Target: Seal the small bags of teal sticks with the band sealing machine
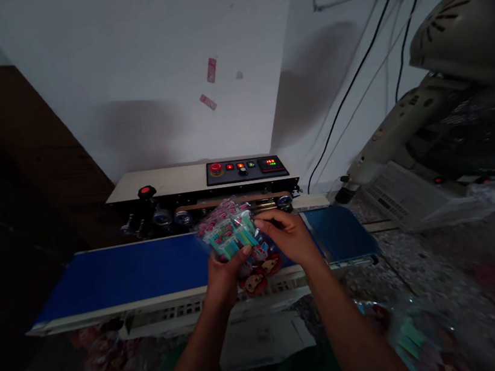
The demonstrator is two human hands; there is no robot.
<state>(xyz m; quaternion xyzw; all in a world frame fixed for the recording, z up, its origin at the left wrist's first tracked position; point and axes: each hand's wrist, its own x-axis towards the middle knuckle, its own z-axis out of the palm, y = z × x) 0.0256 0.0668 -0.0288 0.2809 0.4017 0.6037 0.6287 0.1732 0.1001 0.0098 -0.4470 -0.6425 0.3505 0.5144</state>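
A bunch of clear plastic packets (230,230) is held up over a blue conveyor belt (140,272), in front of a band sealing machine (160,183). The packets contain teal and green sticks, pink pieces and red-haired cartoon character figures at the lower end. My left hand (227,273) grips the bunch from below, thumb across its front. My right hand (288,235) pinches the upper right edge of a packet, its fingertips pressed together at the film. How many packets there are cannot be made out.
The control panel (246,170) has lit buttons, a red stop knob and a digital display. Filled bags (107,350) lie below the belt at left, with more packets (414,340) at lower right. Beige equipment (453,49) stands at right, near black cables (352,80).
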